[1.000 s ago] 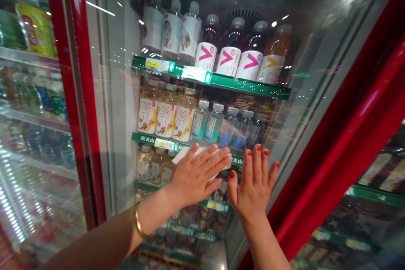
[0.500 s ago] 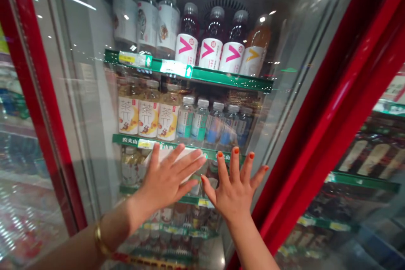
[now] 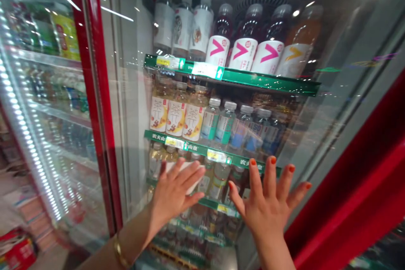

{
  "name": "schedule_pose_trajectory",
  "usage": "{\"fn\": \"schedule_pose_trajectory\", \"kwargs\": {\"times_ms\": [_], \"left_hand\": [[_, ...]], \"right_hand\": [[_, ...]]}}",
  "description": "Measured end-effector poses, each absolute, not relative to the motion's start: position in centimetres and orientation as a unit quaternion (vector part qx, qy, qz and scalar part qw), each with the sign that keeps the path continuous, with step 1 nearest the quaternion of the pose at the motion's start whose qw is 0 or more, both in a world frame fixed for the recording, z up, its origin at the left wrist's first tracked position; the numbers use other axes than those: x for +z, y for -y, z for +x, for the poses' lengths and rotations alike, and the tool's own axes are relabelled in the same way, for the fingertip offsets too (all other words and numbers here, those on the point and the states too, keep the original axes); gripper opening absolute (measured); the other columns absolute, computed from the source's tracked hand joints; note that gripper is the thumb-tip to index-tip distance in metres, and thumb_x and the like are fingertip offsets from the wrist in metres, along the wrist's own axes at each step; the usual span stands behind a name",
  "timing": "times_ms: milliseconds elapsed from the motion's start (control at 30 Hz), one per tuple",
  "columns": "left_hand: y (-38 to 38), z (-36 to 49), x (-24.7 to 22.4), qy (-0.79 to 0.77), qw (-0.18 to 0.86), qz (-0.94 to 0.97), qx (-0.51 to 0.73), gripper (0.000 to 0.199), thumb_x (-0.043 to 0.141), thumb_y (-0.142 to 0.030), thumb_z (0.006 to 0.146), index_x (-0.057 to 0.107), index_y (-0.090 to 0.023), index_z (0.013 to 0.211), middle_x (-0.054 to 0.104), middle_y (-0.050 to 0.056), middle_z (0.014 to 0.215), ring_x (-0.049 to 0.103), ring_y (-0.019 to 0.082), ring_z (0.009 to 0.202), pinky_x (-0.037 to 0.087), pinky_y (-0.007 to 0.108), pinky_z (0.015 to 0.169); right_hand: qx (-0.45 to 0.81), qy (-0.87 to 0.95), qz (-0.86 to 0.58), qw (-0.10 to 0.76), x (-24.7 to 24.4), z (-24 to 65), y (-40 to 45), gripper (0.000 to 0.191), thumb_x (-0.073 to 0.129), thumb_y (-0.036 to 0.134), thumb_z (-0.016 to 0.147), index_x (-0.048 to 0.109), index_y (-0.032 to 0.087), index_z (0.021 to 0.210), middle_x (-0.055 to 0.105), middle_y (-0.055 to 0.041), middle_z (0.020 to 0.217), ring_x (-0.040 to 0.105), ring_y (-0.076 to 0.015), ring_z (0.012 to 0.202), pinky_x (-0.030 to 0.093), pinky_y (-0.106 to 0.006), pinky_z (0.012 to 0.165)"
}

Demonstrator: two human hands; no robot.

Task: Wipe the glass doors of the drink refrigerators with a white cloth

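My left hand, with a gold bangle on its wrist, presses a flat white cloth to the glass door of a drinks cooler. Most of the cloth is hidden behind the fingers, which are stretched out. To its right, my right hand is held up against the door with orange-nailed fingers spread and nothing in them. Both hands are in front of the lower shelves, just under the green shelf strip. Behind the glass stand tea bottles and blue-labelled bottles.
Bottles with a pink V label line the upper shelf. Red door frames border the glass, one at left and one at lower right. Another lit cooler stands to the left, above a red bag on the floor.
The view has swung left, so the cooler appears farther right. My left hand and the cloth sit slightly lower relative to the shelf strip. My right hand stays spread.
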State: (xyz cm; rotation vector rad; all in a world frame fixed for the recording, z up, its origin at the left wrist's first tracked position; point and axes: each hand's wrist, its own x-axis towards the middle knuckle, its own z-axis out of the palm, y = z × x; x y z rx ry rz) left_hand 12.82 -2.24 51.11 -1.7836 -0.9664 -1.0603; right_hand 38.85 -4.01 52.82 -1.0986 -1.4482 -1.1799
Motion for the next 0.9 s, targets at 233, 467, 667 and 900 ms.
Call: {"fn": "schedule_pose_trajectory", "kwargs": {"times_ms": [233,467,667,900], "left_hand": [[-0.2,7.4,57.6,0.511,0.308,-0.522,-0.61,0.076,0.037,-0.04,0.113,0.004,-0.022,0.179,0.007,0.014,0.187,-0.008,0.032,0.173,-0.003,0.069,0.14],[1.3,10.9,49.5,0.46,0.351,-0.663,-0.475,0.09,0.057,-0.04,0.106,0.005,-0.028,0.179,0.013,0.006,0.186,0.0,0.029,0.174,0.002,0.058,0.144],[-0.6,6.1,54.9,0.529,0.307,-0.513,-0.602,0.08,0.043,-0.045,0.112,0.006,-0.02,0.179,0.007,0.016,0.187,-0.002,0.036,0.174,0.002,0.067,0.142],[1.1,9.6,50.6,0.44,0.362,-0.658,-0.492,0.086,0.053,-0.052,0.107,0.013,-0.025,0.179,0.025,0.009,0.184,0.002,0.03,0.175,-0.003,0.058,0.143]], "right_hand": [[-0.488,0.579,-0.454,0.469,52.8,38.7,4.0,0.089,0.061,0.065,0.1,0.03,0.03,0.176,0.032,-0.0113,0.182,0.026,-0.0496,0.168,0.018,-0.087,0.129],[-0.485,0.587,-0.451,0.467,52.8,38.8,4.1,0.088,0.058,0.068,0.101,0.031,0.03,0.176,0.028,-0.0106,0.183,0.025,-0.0498,0.168,0.017,-0.088,0.128],[-0.488,0.579,-0.453,0.47,52.7,38.8,4.1,0.087,0.056,0.069,0.102,0.031,0.03,0.175,0.026,-0.0091,0.184,0.024,-0.0489,0.169,0.017,-0.088,0.129],[-0.491,0.579,-0.454,0.468,52.7,38.8,4.1,0.087,0.057,0.069,0.102,0.031,0.03,0.175,0.026,-0.0083,0.184,0.025,-0.0474,0.169,0.018,-0.085,0.131]]}}
